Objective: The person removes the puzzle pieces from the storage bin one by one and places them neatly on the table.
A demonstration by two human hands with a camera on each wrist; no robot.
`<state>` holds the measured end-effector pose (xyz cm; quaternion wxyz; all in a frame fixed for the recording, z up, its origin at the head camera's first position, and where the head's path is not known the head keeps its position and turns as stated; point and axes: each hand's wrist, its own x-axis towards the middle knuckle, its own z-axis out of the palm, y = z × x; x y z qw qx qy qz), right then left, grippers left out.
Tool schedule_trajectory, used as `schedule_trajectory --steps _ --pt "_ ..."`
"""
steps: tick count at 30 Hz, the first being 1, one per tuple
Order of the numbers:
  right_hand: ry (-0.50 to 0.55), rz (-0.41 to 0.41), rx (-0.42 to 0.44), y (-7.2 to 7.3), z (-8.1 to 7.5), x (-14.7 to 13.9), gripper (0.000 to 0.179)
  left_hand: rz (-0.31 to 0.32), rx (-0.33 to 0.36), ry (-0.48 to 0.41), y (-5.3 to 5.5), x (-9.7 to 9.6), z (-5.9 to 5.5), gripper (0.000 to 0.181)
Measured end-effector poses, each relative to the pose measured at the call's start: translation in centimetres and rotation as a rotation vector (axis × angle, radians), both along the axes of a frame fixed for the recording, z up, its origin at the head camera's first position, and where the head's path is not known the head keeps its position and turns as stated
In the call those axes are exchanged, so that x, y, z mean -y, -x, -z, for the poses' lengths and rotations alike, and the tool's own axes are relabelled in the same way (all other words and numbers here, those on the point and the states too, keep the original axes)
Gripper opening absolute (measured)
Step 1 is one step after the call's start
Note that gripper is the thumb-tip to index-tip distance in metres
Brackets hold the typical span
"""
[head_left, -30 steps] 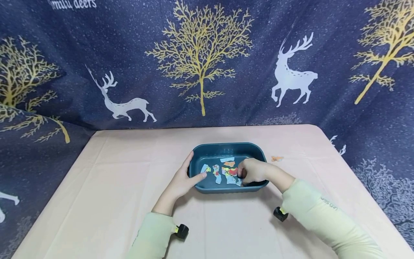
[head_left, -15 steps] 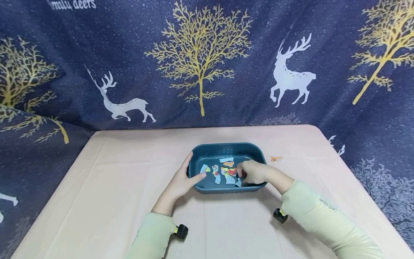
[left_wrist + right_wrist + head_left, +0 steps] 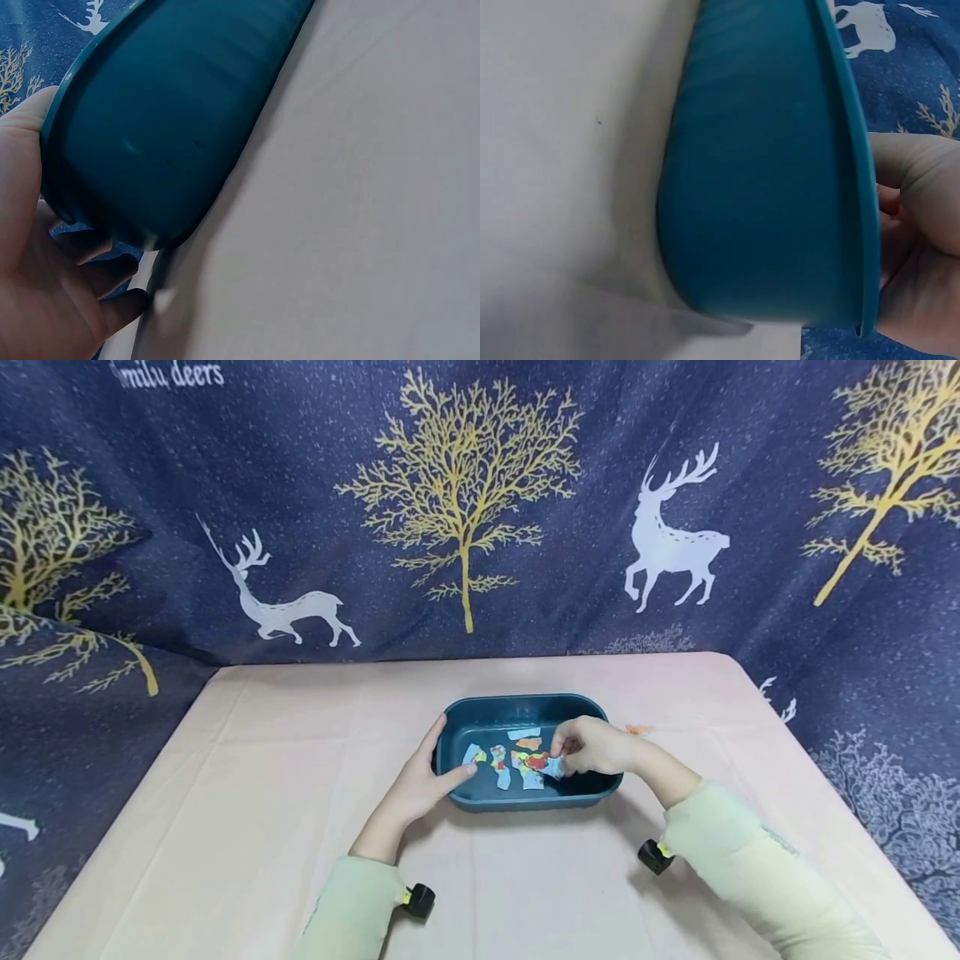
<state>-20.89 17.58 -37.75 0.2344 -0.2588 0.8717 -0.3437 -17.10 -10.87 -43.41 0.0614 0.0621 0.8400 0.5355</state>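
Observation:
A dark teal plastic tub (image 3: 525,805) rests on the table with several flat, irregular, map-coloured pieces inside. My left hand (image 3: 424,781) grips its left end, thumb over the rim and fingers along the outside; the left wrist view shows this hand (image 3: 56,262) at the tub's end wall (image 3: 172,127). Inside the right part of the tub, my right hand (image 3: 600,747) pinches a light blue flat piece (image 3: 552,767) at the edge of a red, yellow and blue group (image 3: 533,779). In the right wrist view the tub wall (image 3: 765,165) hides the right fingertips (image 3: 892,161) partly.
In the tub also lie a blue-yellow piece (image 3: 472,753), a narrow multicoloured strip (image 3: 503,777), a pale blue strip (image 3: 523,734) and an orange piece (image 3: 528,744). Another orange piece (image 3: 638,728) lies on the cloth-covered table (image 3: 300,793), right of the tub. A patterned curtain (image 3: 555,610) hangs behind.
My right hand has lifted slightly and turned, bringing the light blue piece up and left against the red and yellow group. The left hand keeps its hold on the tub.

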Motion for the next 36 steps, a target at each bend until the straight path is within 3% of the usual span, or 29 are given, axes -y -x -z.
schedule_trajectory --steps 3,10,23,30,36 --pt "0.062 0.03 0.059 0.1 -0.1 -0.2 0.009 -0.007 -0.001 0.001 -0.1 0.2 0.0 0.086" --pt "0.155 0.059 0.051 0.0 -0.3 -0.6 0.011 -0.012 -0.011 -0.005 -0.3 0.5 0.2 0.087" --pt "0.303 0.193 0.058 -0.8 -0.4 -2.2 0.018 -0.004 -0.017 -0.021 -0.4 0.0 0.1 0.086" --pt "0.382 0.232 0.055 -1.1 -0.3 -3.0 0.021 0.01 0.006 -0.027 -2.2 -0.5 -3.7 0.087" --pt "0.433 0.286 0.044 -1.1 0.2 -3.9 0.025 0.01 0.006 -0.022 -2.2 -0.4 -3.5 0.087"
